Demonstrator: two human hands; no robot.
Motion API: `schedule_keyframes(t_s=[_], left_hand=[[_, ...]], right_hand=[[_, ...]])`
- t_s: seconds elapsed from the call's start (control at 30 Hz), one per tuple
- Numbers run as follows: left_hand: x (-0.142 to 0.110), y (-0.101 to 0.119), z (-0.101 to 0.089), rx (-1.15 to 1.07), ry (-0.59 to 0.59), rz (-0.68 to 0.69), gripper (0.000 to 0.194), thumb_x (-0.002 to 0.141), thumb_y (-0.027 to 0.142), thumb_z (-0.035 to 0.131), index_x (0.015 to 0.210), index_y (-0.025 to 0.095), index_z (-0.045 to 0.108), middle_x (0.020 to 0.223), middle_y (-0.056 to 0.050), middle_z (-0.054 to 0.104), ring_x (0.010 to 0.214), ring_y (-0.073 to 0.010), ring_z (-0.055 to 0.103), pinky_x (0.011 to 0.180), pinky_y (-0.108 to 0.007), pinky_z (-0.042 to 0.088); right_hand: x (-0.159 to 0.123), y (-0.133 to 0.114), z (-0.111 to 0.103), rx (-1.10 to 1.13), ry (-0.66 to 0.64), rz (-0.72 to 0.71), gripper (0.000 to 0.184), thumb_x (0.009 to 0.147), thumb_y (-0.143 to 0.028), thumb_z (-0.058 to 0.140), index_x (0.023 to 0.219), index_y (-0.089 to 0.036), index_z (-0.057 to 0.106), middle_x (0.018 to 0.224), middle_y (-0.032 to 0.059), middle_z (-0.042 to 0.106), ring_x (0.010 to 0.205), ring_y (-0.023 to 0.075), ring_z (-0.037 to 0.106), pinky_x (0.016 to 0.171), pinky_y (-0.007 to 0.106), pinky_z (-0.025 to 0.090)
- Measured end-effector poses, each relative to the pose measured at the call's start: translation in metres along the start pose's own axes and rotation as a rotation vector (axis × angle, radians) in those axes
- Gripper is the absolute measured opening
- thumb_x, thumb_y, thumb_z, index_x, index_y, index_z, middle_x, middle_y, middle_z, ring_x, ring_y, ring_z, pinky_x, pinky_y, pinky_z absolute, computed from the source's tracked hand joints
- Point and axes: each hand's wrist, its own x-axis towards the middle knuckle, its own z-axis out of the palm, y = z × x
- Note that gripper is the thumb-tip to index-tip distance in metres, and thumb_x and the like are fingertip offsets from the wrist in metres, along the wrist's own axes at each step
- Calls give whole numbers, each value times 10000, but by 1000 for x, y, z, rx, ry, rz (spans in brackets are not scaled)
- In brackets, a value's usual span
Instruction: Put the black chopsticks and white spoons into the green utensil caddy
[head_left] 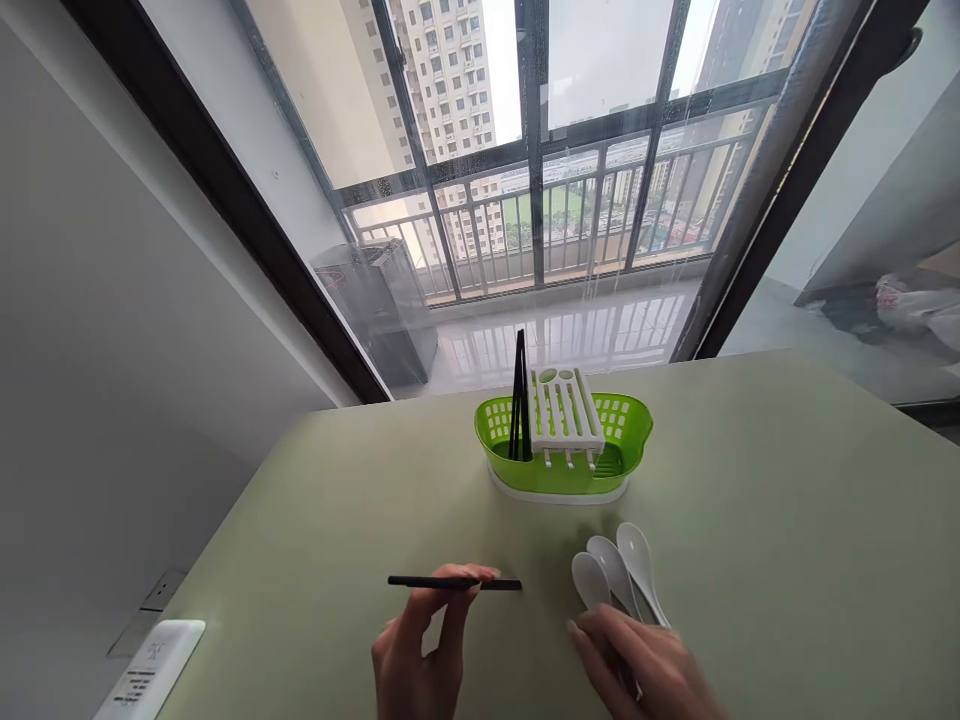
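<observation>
My left hand [431, 640] pinches black chopsticks [412, 581] between thumb and fingers, level above the table; I cannot tell how many lie together. To the right, my right hand [637, 660], slightly blurred, has its fingers curled over the handles of three white spoons [591, 578]. Their bowls fan out beyond the fingertips, and most of the handles are hidden. Behind both hands stands a green basket [555, 478] on a white base. More black chopsticks [519, 400] lean upright in its left part, and a white slotted rack [566, 410] sits across its middle.
The pale green table [337, 500] stretches out on both sides of the basket. A white flat object with printed text [154, 665] lies at the left edge. Beyond the far edge is a glass door, with a grey cabinet [375, 300] on the balcony.
</observation>
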Motion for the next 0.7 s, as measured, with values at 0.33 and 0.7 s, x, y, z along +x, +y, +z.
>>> schedule_keyframes(t_s=[0.33,0.7], left_hand=[[16,-3,20,156,-115,295,105,961,263,633,1027,290,709,935,25,816,813,-176,792,781,-248,632],[31,15,47,-151,-212,-94,172,935,388,655,1027,247,693,890,-17,812,810,-213,790,796,-315,649]], right_hand=[[56,37,-10,-15,-228,-81,60,948,-281,561,913,-233,561,715,-49,583,584,106,549,591,238,370],[47,51,-10,18,-136,-51,89,907,-268,602,845,-221,560,756,-6,614,685,155,589,660,276,423]])
